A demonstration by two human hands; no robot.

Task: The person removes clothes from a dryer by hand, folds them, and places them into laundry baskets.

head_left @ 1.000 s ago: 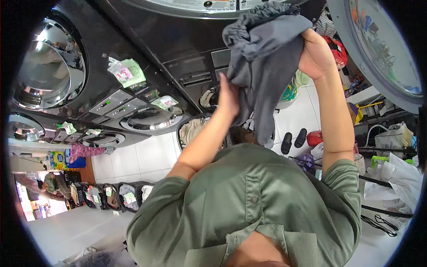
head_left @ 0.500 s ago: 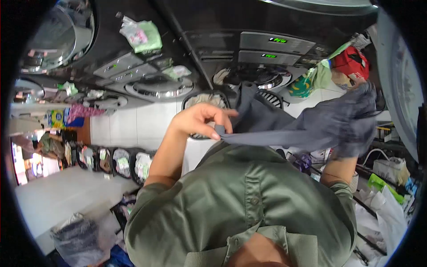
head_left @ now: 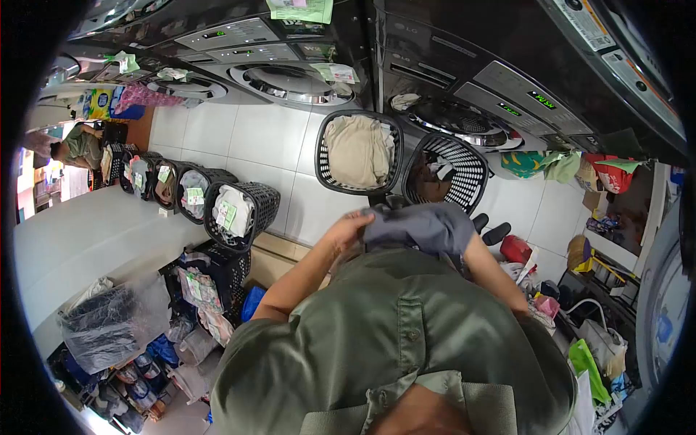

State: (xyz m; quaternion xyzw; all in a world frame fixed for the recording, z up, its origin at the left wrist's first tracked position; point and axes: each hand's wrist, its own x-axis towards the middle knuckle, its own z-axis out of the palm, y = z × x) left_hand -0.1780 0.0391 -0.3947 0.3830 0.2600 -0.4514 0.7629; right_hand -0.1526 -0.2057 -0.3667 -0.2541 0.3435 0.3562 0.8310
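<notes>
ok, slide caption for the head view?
Near a basket of beige laundry, left hand holds a gray garment; right hand hidden.

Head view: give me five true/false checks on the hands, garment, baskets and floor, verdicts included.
1. The left hand holds the edge of a grey garment. True.
2. The right hand is in plain view. False: the garment hides it, and only the right forearm shows.
3. Beige cloth lies in a black basket. True.
4. The floor tiles are dark green. False: the tiles are white.
5. The garment lies inside a basket. False: it is up in front of the person's green shirt.
</notes>
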